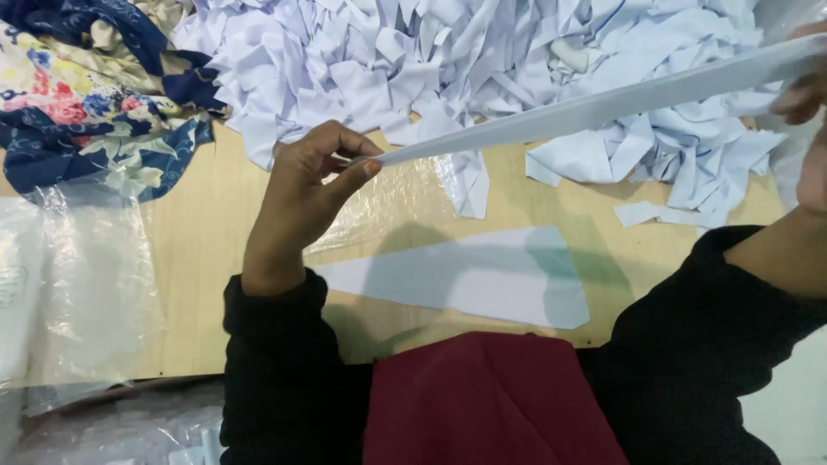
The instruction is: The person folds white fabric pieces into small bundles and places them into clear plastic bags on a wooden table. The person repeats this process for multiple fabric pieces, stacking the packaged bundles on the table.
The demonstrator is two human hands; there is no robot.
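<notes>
Fabric strip (603,103) between both hands

Wooden table (207,258): white scraps (448,60), floral fabric (77,95), plastic sheet (95,275).

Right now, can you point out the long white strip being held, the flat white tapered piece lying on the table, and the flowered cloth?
long white strip (603,103), head view, middle of its length.
flat white tapered piece (482,280), head view, its centre.
flowered cloth (77,103), head view, patterned folds.
</notes>
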